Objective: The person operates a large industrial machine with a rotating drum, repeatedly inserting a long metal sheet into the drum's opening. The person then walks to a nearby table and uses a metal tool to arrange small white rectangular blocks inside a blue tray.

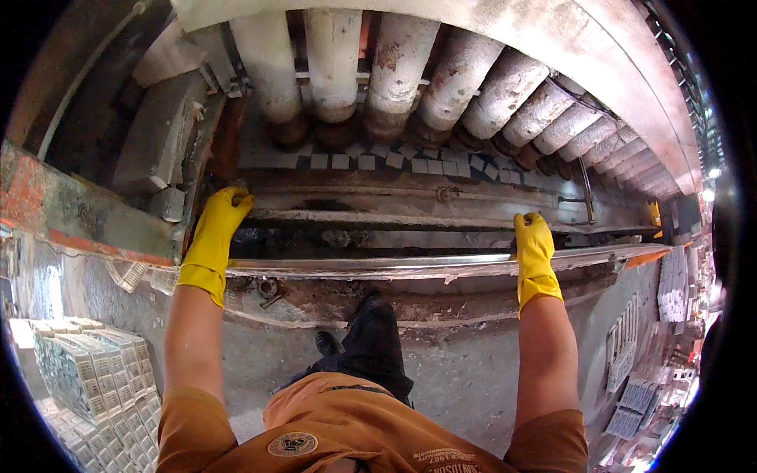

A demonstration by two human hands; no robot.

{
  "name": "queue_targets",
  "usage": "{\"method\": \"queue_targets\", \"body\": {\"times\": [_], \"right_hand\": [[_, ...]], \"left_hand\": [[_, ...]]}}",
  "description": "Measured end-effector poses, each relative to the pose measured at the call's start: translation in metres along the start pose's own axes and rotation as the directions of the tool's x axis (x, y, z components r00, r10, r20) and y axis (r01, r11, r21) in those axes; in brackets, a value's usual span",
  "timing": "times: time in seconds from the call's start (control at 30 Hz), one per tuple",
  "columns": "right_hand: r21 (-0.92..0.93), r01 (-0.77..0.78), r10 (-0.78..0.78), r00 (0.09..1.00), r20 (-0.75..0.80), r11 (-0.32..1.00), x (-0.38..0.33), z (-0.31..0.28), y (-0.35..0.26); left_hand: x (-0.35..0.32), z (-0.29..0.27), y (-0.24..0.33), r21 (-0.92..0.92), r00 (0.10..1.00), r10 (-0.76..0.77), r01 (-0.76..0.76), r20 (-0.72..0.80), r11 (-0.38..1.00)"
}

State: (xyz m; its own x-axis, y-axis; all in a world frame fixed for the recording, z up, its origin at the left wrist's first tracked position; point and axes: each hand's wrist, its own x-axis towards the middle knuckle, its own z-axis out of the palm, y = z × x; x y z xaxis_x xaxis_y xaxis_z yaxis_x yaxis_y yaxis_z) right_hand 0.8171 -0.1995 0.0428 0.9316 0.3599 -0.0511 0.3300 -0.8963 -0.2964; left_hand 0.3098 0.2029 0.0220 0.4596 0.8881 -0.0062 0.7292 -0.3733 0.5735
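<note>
Left hand (219, 214), in a yellow rubbery glove, is showing bent fingers above the left end of a long metal strip (378, 268); whether it is clamping anything, cannot tell. The strip is spanning between the two gloves, glossy along its top and ragged along its lower edge. Below, an orange-brown shirt (339, 406) is bearing a round dark emblem (292, 444) and, further right, pale lettering (453, 463). Beyond the strip, stained, chalky cylinders (398, 59) are standing in a row over flat, pale square pieces (430, 166). Right hand (534, 240), gloved alike, is curling its fingers just above the strip; its grip is hidden. Farther right, slatted pale trays (623, 347) are lying on the floor.
</note>
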Motion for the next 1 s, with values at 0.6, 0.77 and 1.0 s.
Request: {"method": "queue_targets", "body": {"times": [0.6, 0.77, 1.0], "right_hand": [[-0.058, -0.046, 0.047, 0.999, 0.018, 0.997, 0.061, 0.000, -0.050], [-0.090, -0.021, 0.022, 1.000, 0.006, 0.996, 0.072, 0.003, -0.059], [-0.098, -0.037, 0.034, 0.999, -0.028, 0.994, 0.069, 0.010, -0.047]], "left_hand": [[0.070, -0.008, 0.023, 0.037, 0.999, -0.046, 0.045, 0.026, 0.998], [0.088, -0.005, 0.021, 0.042, 0.998, -0.056, 0.054, 0.037, 0.998], [0.083, -0.004, 0.027, 0.064, 0.998, -0.045, 0.043, 0.035, 0.997]]}}
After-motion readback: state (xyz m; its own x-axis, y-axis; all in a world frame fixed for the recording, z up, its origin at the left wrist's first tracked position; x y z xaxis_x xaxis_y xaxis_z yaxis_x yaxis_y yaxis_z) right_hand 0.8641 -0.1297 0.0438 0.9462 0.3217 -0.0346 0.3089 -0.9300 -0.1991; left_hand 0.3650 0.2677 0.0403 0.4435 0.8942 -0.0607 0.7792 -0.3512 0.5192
